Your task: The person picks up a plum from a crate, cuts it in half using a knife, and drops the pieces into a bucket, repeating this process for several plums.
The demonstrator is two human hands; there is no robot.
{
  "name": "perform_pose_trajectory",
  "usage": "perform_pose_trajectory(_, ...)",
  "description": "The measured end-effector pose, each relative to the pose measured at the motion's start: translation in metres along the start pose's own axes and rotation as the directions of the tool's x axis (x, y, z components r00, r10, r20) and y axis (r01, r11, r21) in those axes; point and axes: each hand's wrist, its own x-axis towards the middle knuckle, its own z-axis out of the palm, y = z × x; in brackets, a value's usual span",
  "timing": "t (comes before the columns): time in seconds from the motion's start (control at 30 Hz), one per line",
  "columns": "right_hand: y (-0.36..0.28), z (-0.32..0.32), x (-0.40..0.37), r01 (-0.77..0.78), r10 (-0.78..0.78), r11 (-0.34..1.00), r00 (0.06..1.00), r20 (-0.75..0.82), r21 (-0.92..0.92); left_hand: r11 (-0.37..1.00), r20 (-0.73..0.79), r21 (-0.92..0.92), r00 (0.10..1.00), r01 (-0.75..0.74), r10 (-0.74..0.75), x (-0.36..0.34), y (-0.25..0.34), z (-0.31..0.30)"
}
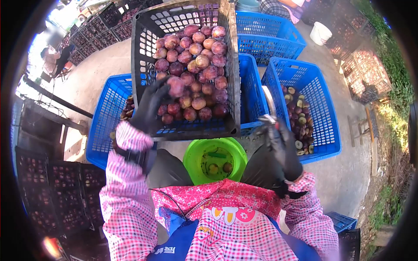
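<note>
A black crate (pixel 237 87) full of reddish-purple plums (pixel 198 65) stands tilted in front of me. My left hand (pixel 150 102), in a black glove, is over the crate's near left side, its fingers closed around a plum (pixel 176 86) lifted above the others. My right hand (pixel 281 143), also gloved in black, is closed on a knife (pixel 269 101) with a pale curved blade pointing up and away. Part of its handle is hidden by the fingers. Between my knees sits a bright green basin (pixel 189 158) with two fruits and a green object inside.
Blue crates stand around the black one: a right one (pixel 327 119) with cut plums, a left one (pixel 100 135) with some fruit, and a far one (pixel 270 26). Stacked dark crates (pixel 56 191) line the left. A white bucket (pixel 321 33) and a seated person (pixel 53 58) are farther off.
</note>
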Motion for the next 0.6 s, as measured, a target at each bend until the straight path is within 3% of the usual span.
perform_pose_trajectory(0.03,-0.010,0.017,-0.004,-0.151,0.148,0.978,0.988,0.032,0.143,0.871,0.169,-0.444,0.974,0.212,-0.151,-0.040,0.022,0.019)
perform_pose_trajectory(0.07,-0.018,0.036,-0.007,-0.301,0.288,0.914,0.954,0.086,0.274,0.747,0.193,-0.639,0.978,0.183,-0.075,-0.070,0.021,0.038)
perform_pose_trajectory(0.1,-0.015,0.053,-0.009,-0.249,0.215,0.910,0.967,0.138,0.331,0.626,0.275,-0.735,0.959,0.260,-0.075,-0.093,0.010,0.049)
perform_pose_trajectory(0.13,-0.008,0.069,-0.012,-0.207,0.143,0.897,0.972,0.186,0.391,0.599,0.311,-0.772,0.948,0.211,0.067,-0.118,-0.007,0.063)
perform_pose_trajectory(0.2,-0.002,0.101,-0.025,-0.292,0.222,0.855,0.953,0.206,0.429,0.515,0.333,-0.794,0.940,0.323,-0.075,-0.165,0.024,0.095)
perform_pose_trajectory(0.27,0.001,0.120,-0.039,-0.265,0.187,0.882,0.956,0.227,0.389,0.535,0.246,-0.747,0.912,0.394,-0.328,-0.190,0.000,0.121)
perform_pose_trajectory(0.3,0.000,0.119,-0.043,-0.273,0.193,0.884,0.952,0.236,0.379,0.687,0.192,-0.657,0.950,0.310,-0.245,-0.200,-0.004,0.126)
perform_pose_trajectory(0.33,-0.002,0.117,-0.047,-0.295,0.182,0.861,0.939,0.291,0.414,0.681,0.183,-0.665,0.952,0.305,-0.247,-0.205,-0.013,0.125)
perform_pose_trajectory(0.4,-0.002,0.112,-0.055,-0.318,0.167,0.837,0.923,0.347,0.444,0.317,0.262,-0.907,0.961,0.277,-0.090,-0.211,-0.037,0.123)
perform_pose_trajectory(0.43,0.000,0.109,-0.057,-0.202,0.109,0.937,0.944,0.312,0.284,0.277,0.254,-0.911,0.944,0.307,-0.211,-0.216,-0.026,0.127)
perform_pose_trajectory(0.5,-0.005,0.103,-0.062,0.076,-0.045,0.992,0.959,0.280,-0.103,0.280,0.234,-0.913,0.942,0.298,-0.241,-0.221,-0.015,0.133)
perform_pose_trajectory(0.53,-0.008,0.103,-0.066,0.078,-0.045,0.991,0.960,0.277,-0.111,0.290,0.214,-0.911,0.938,0.293,-0.273,-0.222,-0.013,0.136)
perform_pose_trajectory(0.6,-0.011,0.106,-0.073,0.246,-0.169,0.932,0.945,0.282,-0.267,0.295,0.248,-0.906,0.946,0.302,-0.208,-0.223,-0.017,0.135)
